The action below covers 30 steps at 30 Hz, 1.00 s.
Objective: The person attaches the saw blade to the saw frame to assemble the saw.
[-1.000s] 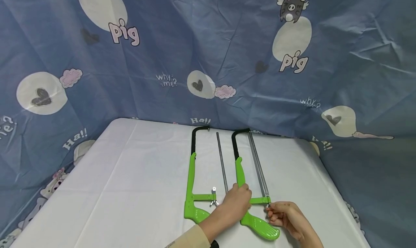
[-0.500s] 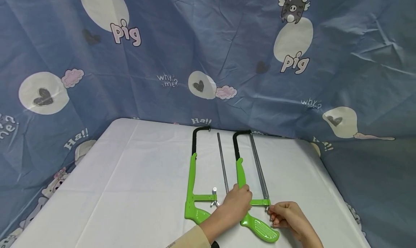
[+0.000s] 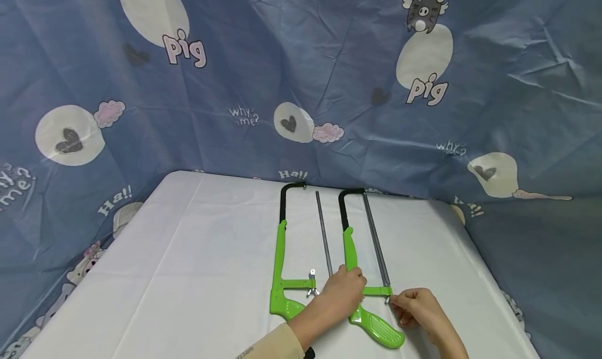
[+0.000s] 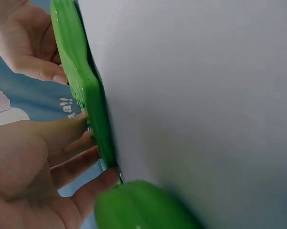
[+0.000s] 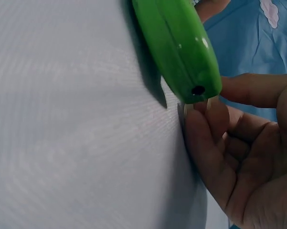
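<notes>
Two green-and-black hacksaws lie side by side on the white table. My left hand (image 3: pixel 342 293) grips the green frame of the right hacksaw (image 3: pixel 349 246), just above its handle; in the left wrist view its fingers reach round the frame. A grey blade (image 3: pixel 378 244) spans this saw from the black tip to the green lower arm. At that arm's end my right hand (image 3: pixel 420 313) pinches a small silver wing nut (image 3: pixel 388 300) between thumb and fingers. Its fingertips are hidden behind the green handle (image 5: pixel 181 47) in the right wrist view.
The left hacksaw (image 3: pixel 277 265) has no blade fitted, and a silver wing nut (image 3: pixel 312 292) sits on its lower arm. Between the saws lies a loose grey blade (image 3: pixel 323 228), its near end hidden by my left hand. A blue printed cloth (image 3: pixel 235 77) hangs behind the table.
My right hand's fingers have shifted slightly at the wing nut, and the fitted blade looks narrower than a second ago. The left hand keeps its grip on the frame.
</notes>
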Available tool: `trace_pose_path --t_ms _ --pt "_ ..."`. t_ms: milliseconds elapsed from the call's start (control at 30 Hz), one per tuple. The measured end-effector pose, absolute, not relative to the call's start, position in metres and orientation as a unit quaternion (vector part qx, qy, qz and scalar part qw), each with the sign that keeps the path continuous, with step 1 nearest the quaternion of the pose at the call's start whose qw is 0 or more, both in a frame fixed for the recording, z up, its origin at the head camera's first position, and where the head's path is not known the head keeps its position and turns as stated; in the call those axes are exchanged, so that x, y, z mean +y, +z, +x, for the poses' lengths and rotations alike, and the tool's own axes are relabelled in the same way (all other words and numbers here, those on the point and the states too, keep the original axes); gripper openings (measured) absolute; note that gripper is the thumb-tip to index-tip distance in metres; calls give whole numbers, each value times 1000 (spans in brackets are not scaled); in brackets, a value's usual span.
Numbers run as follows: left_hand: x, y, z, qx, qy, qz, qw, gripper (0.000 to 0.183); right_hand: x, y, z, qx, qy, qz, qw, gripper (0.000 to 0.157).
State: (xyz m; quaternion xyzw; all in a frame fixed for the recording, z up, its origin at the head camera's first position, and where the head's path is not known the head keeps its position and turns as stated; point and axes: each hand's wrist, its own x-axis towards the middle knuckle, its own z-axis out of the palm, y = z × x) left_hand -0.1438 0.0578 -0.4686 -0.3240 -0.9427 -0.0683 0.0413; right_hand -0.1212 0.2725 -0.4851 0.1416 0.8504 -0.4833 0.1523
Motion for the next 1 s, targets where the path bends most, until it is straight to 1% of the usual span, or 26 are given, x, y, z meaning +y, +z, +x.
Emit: trace_pose_path --t_ms 100,333,600,833,1000 --pt "56 -468 -144 -942 -76 -324 37 28 270 -483 -121 859 -468 155 139 23" --pt "50 -465 -148 -939 -116 -323 21 31 269 -475 -122 875 -444 170 87 19" --pt "43 -463 -153 -936 -145 -319 29 26 267 -464 -127 877 -448 168 43 27" --pt "37 -461 -156 -944 -130 -301 36 30 254 -463 -129 906 -407 118 5 32" --pt "29 -460 -158 -942 -118 -307 65 28 242 -464 -130 926 -367 77 -38 35"
